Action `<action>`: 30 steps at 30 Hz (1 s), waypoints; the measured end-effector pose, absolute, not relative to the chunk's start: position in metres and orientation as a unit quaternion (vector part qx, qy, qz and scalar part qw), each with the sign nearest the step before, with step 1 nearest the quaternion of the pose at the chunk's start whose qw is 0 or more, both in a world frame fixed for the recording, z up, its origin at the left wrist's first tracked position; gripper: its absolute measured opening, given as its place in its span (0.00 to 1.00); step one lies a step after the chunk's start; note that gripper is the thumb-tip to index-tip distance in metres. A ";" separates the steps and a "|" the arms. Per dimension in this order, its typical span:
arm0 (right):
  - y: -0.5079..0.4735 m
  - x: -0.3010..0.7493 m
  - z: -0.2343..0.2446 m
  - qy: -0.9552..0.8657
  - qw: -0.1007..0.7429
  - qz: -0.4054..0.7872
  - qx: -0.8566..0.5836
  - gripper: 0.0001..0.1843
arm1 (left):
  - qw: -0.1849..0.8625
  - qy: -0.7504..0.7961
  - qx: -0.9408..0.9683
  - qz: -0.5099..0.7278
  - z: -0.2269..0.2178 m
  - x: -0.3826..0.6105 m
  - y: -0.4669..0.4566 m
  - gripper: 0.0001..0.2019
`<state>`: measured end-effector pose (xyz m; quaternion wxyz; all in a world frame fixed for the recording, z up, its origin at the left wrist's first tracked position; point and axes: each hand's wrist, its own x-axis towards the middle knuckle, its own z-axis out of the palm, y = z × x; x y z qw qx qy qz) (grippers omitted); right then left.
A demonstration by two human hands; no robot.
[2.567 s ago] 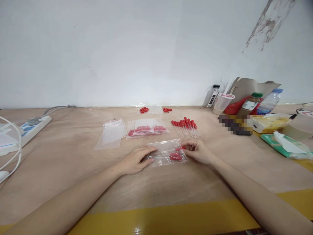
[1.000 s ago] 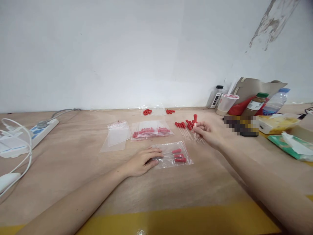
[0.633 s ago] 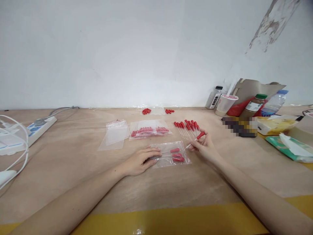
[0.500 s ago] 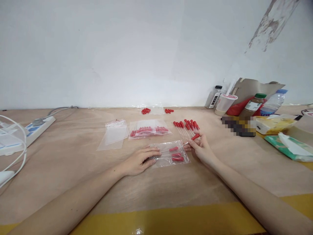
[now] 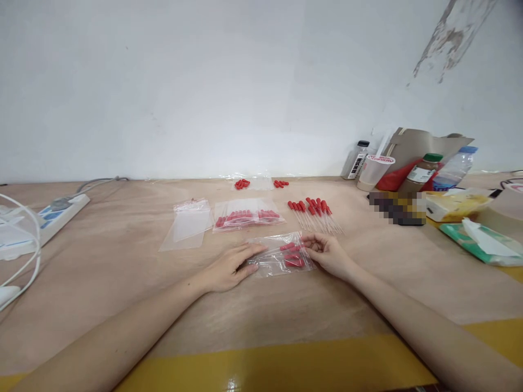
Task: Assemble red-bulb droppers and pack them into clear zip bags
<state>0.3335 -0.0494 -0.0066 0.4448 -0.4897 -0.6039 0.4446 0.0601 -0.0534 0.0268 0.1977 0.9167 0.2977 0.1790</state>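
A clear zip-lock bag [image 5: 269, 265] lies on the table in front of me, holding several droppers with red rubber bulbs [image 5: 293, 262]. The bulbs sit toward the bag's right end, the thin stems toward the left. My left hand [image 5: 232, 267] holds down the bag's left end, thumb and fingers apart across it. At the bag's right, open end, my right hand [image 5: 327, 253] has its fingers curled and closed on the edge, close to the uppermost bulb. Beyond this hand lies a fan of loose droppers [image 5: 312, 209], bulbs pointing away from me.
Filled bags [image 5: 249, 214] lie behind the working bag, flat bags [image 5: 188, 226] to their left. Small red bulb piles [image 5: 242, 184] sit near the wall. A power strip [image 5: 61, 218] with cables is at left; a cup [image 5: 375, 171], bottles [image 5: 423, 171] and tissue pack [image 5: 476, 239] stand at right.
My right hand has moved left and down to the bag's mouth, and the dropper it held is now inside with the others. My left hand has stayed on the bag.
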 end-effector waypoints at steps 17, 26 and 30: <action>0.023 0.388 0.019 -0.605 0.343 0.029 -0.718 0.09 | 0.183 0.302 0.921 0.166 0.025 0.060 -0.051 0.18; 0.046 0.374 0.022 -0.561 0.303 0.011 -0.770 0.06 | 0.179 0.301 0.922 0.165 0.025 0.060 -0.052 0.18; 0.048 0.368 0.020 -0.560 0.303 0.008 -0.771 0.06 | 0.179 0.299 0.922 0.168 0.024 0.060 -0.051 0.18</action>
